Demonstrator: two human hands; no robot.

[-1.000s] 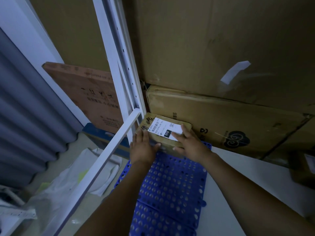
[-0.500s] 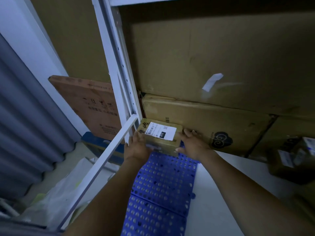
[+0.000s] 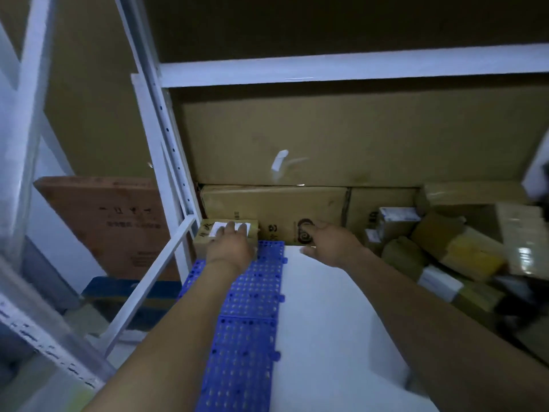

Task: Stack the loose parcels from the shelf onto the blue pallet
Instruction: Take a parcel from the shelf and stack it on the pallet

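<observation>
A small brown parcel (image 3: pixel 205 236) with a white label sits at the far left end of the blue perforated pallet (image 3: pixel 252 307), against the white shelf post. My left hand (image 3: pixel 230 246) lies flat on top of it, fingers straight over the label. My right hand (image 3: pixel 328 243) hovers to the right of the parcel, off it, fingers loosely spread in front of a flat carton. A heap of loose parcels (image 3: pixel 445 254) in brown and yellow wrapping lies at the right on the white shelf board.
Large flat cartons (image 3: pixel 276 209) stand against the back of the shelf. A white shelf beam (image 3: pixel 341 69) crosses overhead and a white post (image 3: pixel 172 173) bounds the left. Beyond the post lean a brown carton (image 3: pixel 118 221) and a blue-edged box (image 3: pixel 124 295).
My right hand has let go of the small parcel and moved right. My left hand has shifted onto the parcel's top. The view has tilted up and right, revealing the parcel heap.
</observation>
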